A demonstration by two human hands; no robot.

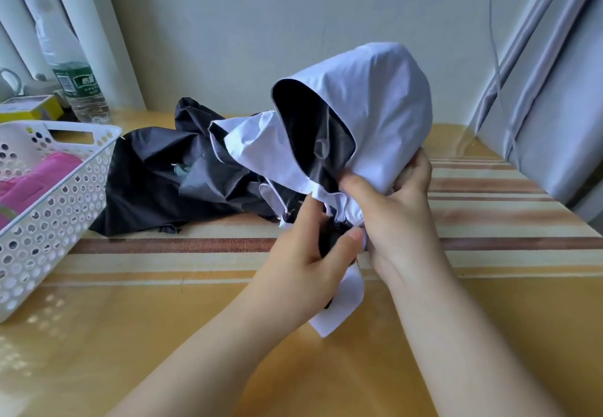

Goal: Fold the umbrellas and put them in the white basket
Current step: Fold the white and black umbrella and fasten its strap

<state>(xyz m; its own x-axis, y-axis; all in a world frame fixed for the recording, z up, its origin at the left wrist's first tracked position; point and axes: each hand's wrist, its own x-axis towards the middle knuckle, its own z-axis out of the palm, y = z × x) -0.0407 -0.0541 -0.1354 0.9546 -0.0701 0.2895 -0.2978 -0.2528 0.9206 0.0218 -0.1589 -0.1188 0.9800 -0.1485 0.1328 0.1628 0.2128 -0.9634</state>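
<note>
Both hands grip the white umbrella (365,116) above the table (195,335): the left hand (303,260) curls round its dark lower end, the right hand (398,214) bunches its cloth. Just left of it lies a black umbrella (169,175). Farther left stands the white basket (65,194), holding something pink (36,178), with a water bottle (75,77) behind.

Pale wall (228,25) (daylit), grey curtains (554,90)

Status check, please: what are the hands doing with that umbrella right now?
Both hands gripping: left hand, right hand gather the white umbrella. Black umbrella unfolded on table. White basket holds a pink umbrella. Nothing blocking.
</note>
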